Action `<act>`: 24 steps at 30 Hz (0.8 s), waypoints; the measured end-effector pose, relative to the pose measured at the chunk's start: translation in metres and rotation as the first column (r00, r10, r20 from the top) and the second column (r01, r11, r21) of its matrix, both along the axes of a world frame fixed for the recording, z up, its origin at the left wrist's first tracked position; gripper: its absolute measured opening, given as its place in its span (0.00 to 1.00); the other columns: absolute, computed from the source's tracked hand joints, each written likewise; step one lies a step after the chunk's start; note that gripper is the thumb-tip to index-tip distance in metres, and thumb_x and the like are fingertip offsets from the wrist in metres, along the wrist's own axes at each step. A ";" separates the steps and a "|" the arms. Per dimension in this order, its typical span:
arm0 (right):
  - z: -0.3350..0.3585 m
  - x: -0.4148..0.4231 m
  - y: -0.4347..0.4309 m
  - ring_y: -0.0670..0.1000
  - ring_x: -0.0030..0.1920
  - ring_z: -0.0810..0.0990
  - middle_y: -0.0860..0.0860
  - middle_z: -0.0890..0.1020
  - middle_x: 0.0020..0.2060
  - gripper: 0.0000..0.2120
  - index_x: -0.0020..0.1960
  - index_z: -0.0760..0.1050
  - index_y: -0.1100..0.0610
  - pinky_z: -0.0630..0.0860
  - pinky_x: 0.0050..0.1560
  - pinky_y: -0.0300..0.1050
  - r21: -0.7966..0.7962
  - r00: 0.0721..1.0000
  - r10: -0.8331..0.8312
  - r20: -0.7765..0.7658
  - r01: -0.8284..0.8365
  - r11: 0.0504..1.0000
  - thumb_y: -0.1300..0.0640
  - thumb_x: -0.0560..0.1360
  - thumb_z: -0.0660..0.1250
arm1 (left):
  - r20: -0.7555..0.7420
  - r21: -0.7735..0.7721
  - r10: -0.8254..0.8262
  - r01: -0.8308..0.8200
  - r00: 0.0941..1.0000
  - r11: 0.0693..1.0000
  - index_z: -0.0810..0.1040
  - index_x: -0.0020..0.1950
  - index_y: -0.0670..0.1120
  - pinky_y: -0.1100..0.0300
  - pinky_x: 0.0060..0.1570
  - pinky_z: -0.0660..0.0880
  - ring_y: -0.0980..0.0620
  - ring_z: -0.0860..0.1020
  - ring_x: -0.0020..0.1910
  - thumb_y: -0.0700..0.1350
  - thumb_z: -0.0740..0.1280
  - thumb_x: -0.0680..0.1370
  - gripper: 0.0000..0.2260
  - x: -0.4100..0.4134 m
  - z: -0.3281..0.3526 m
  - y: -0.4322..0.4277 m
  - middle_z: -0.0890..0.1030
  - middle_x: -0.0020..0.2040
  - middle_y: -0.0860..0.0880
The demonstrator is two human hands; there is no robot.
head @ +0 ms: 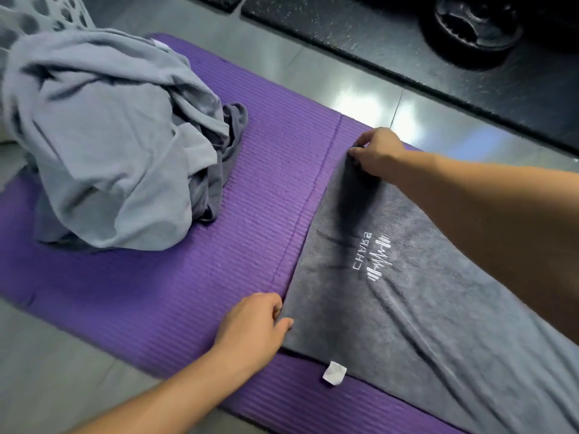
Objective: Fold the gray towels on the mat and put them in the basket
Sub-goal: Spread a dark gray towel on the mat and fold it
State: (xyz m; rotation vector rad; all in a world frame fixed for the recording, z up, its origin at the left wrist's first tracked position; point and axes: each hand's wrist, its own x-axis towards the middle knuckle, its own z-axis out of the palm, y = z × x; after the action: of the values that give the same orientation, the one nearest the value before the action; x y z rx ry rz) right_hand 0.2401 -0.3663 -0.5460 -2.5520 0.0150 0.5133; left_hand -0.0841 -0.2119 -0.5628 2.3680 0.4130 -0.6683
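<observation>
Towel (391, 302) corners pinched, both hands

The blurred basket (67, 9) and the spread towel (407, 324) run off the edges.

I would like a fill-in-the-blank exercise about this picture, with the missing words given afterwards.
1. The dark gray towel lies spread on a mat whose colour is ___.
2. The left hand and the right hand each pinch one ___ of this towel.
3. The small tag at the towel's near edge is ___.
4. The pile of unfolded towels lies to the person's ___.
Missing words: purple; corner; white; left.
</observation>
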 end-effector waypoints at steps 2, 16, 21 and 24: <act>-0.003 0.007 0.002 0.53 0.41 0.80 0.56 0.85 0.44 0.04 0.46 0.82 0.56 0.79 0.48 0.48 0.000 1.000 -0.016 0.013 0.016 1.000 0.56 0.77 0.71 | 0.001 -0.131 0.103 -0.102 0.995 0.986 0.71 0.36 0.48 0.54 0.41 0.75 0.54 0.76 0.36 0.56 0.74 0.74 0.17 -0.003 0.000 0.010 0.77 0.33 0.53; 0.025 0.011 0.020 0.56 0.38 0.86 0.59 0.86 0.40 0.12 0.44 0.81 0.59 0.85 0.41 0.52 0.244 0.996 -0.094 0.005 0.090 0.966 0.49 0.76 0.72 | 0.009 -0.571 0.421 -0.341 0.907 0.747 0.82 0.42 0.51 0.57 0.39 0.74 0.55 0.74 0.35 0.41 0.74 0.77 0.07 0.007 0.016 0.018 0.79 0.34 0.51; 0.060 0.008 -0.023 0.54 0.31 0.82 0.60 0.83 0.36 0.10 0.37 0.75 0.57 0.83 0.33 0.48 0.337 0.987 -0.158 -0.025 0.158 0.928 0.61 0.73 0.75 | 0.044 -0.671 0.294 -0.190 0.955 0.717 0.85 0.42 0.46 0.65 0.39 0.75 0.59 0.78 0.35 0.38 0.75 0.76 0.04 0.035 0.061 -0.031 0.84 0.35 0.49; 0.083 0.001 -0.072 0.53 0.29 0.82 0.59 0.82 0.34 0.10 0.38 0.75 0.59 0.84 0.34 0.48 0.427 0.982 -0.180 -0.059 0.188 0.885 0.66 0.75 0.73 | 0.060 -0.716 0.147 -0.060 0.987 0.696 0.86 0.43 0.49 0.56 0.43 0.79 0.56 0.81 0.38 0.40 0.76 0.76 0.04 0.045 0.090 -0.072 0.86 0.39 0.47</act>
State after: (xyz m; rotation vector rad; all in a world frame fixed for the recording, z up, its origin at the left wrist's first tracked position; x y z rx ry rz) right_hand 0.2410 -0.4385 -0.4632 -2.0855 0.1346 0.4108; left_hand -0.0392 -0.2836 -0.4728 1.6049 0.1786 -0.5097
